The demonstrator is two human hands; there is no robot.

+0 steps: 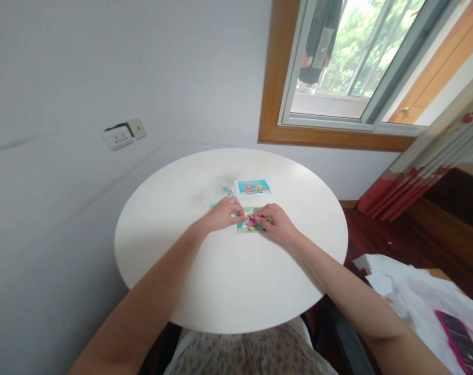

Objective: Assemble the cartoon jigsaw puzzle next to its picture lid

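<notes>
On a round white table lies a small, partly assembled cartoon jigsaw puzzle. My left hand rests at the puzzle's left edge, fingers curled and pinched over a piece I cannot make out. My right hand covers the puzzle's right side, fingers bent down onto the pieces. Just behind the hands lies a small picture card or box with the same cartoon figures. A loose teal piece lies left of that card.
The table stands against a white wall with a socket. A wood-framed window is at the upper right. To the right are red and beige folded cloth, white papers and a pink-edged phone.
</notes>
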